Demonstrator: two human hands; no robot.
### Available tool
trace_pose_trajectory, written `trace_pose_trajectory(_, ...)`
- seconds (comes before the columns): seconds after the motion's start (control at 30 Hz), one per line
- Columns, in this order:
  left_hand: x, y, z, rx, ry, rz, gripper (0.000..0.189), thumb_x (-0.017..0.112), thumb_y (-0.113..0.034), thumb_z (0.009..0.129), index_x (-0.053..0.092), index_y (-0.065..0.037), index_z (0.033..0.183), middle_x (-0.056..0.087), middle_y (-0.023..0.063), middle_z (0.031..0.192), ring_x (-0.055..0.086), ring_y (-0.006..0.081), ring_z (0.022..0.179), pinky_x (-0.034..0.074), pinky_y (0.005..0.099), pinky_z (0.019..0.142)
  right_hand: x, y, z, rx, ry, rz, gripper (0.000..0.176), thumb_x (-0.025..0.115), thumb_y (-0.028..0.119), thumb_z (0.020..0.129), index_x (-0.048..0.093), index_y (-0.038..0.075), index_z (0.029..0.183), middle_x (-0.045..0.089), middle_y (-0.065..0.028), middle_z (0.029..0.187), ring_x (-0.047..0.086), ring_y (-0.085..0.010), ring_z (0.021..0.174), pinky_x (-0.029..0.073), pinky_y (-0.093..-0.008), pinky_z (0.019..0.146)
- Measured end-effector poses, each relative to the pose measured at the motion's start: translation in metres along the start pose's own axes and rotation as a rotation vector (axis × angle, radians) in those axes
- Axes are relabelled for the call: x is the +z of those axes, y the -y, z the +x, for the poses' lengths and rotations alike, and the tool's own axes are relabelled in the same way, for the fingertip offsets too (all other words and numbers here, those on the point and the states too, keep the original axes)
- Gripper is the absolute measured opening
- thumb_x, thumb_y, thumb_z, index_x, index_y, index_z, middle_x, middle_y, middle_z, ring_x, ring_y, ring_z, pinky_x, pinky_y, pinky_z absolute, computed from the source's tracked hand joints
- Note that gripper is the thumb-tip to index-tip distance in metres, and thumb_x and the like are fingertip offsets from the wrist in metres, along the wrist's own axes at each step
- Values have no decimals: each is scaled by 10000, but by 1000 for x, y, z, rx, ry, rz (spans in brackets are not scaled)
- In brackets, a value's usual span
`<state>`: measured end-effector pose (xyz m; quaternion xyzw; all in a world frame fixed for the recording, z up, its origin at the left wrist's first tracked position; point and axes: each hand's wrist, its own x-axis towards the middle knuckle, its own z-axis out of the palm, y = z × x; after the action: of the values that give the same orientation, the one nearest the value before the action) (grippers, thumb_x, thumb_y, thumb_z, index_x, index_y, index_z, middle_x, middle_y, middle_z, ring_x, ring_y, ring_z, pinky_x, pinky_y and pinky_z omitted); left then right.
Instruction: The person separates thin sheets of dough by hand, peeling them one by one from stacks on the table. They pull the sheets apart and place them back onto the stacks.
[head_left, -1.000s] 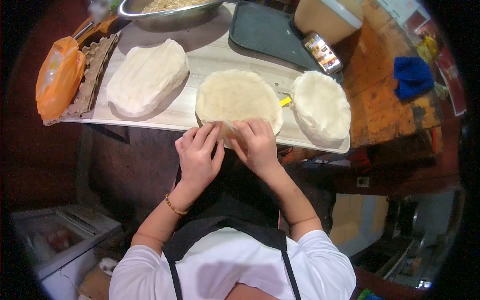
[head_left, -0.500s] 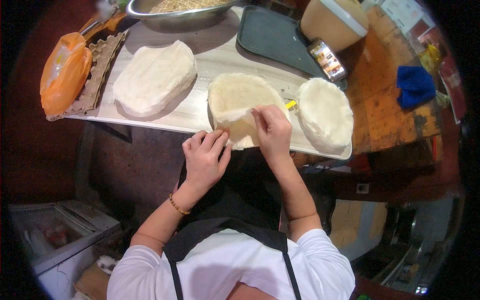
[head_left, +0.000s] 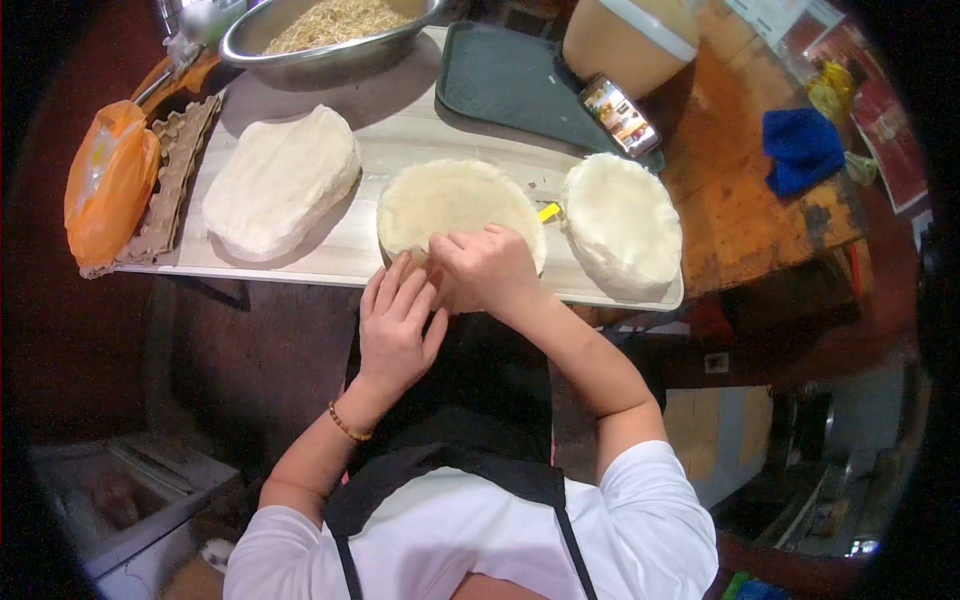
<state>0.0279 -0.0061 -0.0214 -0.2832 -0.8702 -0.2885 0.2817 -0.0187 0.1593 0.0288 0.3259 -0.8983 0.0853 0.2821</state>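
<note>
A stack of thin, round, pale wrappers (head_left: pixel 455 195) lies in front of me near the table's edge. My left hand (head_left: pixel 395 325) rests at the stack's near left rim, fingers stretched out and thumb apart. Right beside it, my right hand (head_left: pixel 490 265) is curled over the near part of the stack, fingertips closed close to the left fingers. Whatever those fingertips pinch is hidden. To the left sits a second, thicker white stack of wrappers (head_left: pixel 280 185), and to the right a third stack (head_left: pixel 622 222). A small yellow strip (head_left: pixel 549 212) lies between the middle and right stacks.
Toward the back are a metal basin (head_left: pixel 250 48) of dry straw-like strands, a dark tray (head_left: pixel 510 80), a phone (head_left: pixel 620 115) leaning on a tan container (head_left: pixel 625 50). An orange bag (head_left: pixel 110 185) and egg carton (head_left: pixel 185 175) stand left; a blue cloth (head_left: pixel 803 150) lies right.
My right hand has moved left, closer to the left hand. The wrapper edge it was lifting now lies down or is hidden. The view has shifted slightly right.
</note>
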Motion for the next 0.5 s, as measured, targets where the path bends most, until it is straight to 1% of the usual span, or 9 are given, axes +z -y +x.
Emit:
trace_pose_trajectory(0.07,2,1,-6,-20,18,13,328,688,-178,805,629,-23,1087,603,110,1167,490,296,1254,311,474,1063,-4,-5,1,-22,25,-24,132,616,194,722,560,123,819,593,-19,682,635,-195,609,469,-319,539)
trace_pose_trajectory(0.13,3,3,-11,-32,65,48,343,683,-211,826,632,-48,1123,610,74,1199,494,265,1257,278,475,1074,-4,-9,2,-23,4,-14,122,613,186,731,563,124,824,597,-22,686,637,-199,613,469,-323,536)
trace_pose_trajectory(0.17,4,4,-13,-36,67,50,343,683,-211,826,632,-48,1123,610,74,1199,494,265,1257,278,475,1074,-4,-11,2,-24,-17,-6,113,610,178,740,566,125,830,601,-25,691,639,-202,618,468,-327,534)
trace_pose_trajectory(0.23,5,5,-15,-45,55,73,372,666,-246,851,626,-82,1182,606,39,1246,501,219,1255,236,472,1086,-6,-17,4,9,-19,0,106,603,170,750,569,123,839,603,-33,689,638,-212,617,469,-333,533)
trace_pose_trajectory(0.33,2,2,-13,-54,71,95,403,655,-262,863,613,-110,1233,598,28,1275,505,191,1252,217,477,1089,-2,-24,10,37,-92,17,68,610,151,790,575,104,825,599,-58,667,628,-245,597,468,-344,520)
trace_pose_trajectory(0.37,3,3,-14,-76,89,70,441,660,-243,865,587,-135,1286,596,23,1289,487,196,1278,182,483,1111,-2,-26,10,79,-149,42,78,653,155,804,606,95,813,614,-74,673,625,-255,588,470,-347,512)
trace_pose_trajectory(0.4,2,3,-13,-78,86,74,441,660,-243,865,587,-135,1286,596,23,1289,487,196,1278,182,483,1111,-2,-26,12,122,-205,66,97,696,160,818,636,86,802,629,-91,678,623,-265,579,473,-351,505)
trace_pose_trajectory(0.43,2,2,-13,-78,86,74,437,658,-247,866,588,-132,1282,596,23,1290,487,195,1278,177,483,1112,-5,-26,12,119,-205,68,97,696,160,818,636,86,802,629,-91,678,623,-265,579,473,-351,505)
trace_pose_trajectory(0.5,1,1,-12,-77,86,74,434,656,-251,868,589,-130,1279,596,23,1290,487,194,1278,172,483,1114,-11,-26,14,253,-194,88,90,704,138,822,643,72,815,633,-117,700,628,-299,602,484,-366,514)
